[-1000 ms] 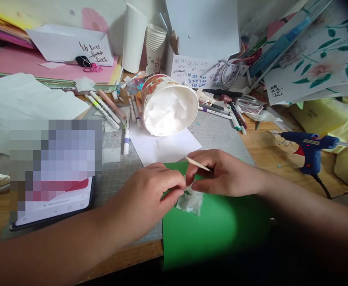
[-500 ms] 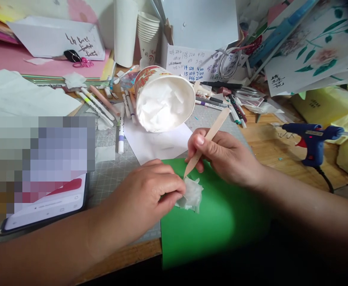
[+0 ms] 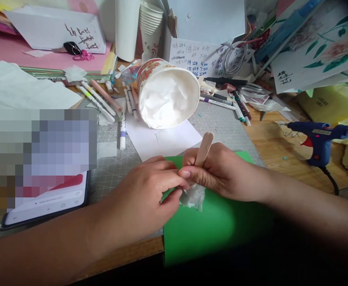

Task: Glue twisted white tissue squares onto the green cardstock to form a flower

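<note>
A small piece of crumpled white tissue (image 3: 196,197) lies on a green sheet (image 3: 203,234). My left hand (image 3: 153,190) pinches the tissue's left edge between thumb and fingers. Close against it, my right hand (image 3: 218,171) is closed around a flat wooden stick (image 3: 204,149), whose rounded end points up; the stick's lower end is hidden by the fingers. The fingertips of both hands meet above the tissue. Behind them a paper tub (image 3: 169,97) lies tilted with its mouth forward, full of white tissue.
A phone (image 3: 57,194) lies at the left, partly pixelated. Markers (image 3: 122,127) and pens are scattered on the grey cutting mat (image 3: 108,171). A blue glue gun (image 3: 318,139) stands at the right with its cable. Paper cups (image 3: 151,29) and boxes line the back.
My right hand has come down and left to meet my left hand, and the stick now stands more upright with its pointed end hidden. The view has shifted slightly.
</note>
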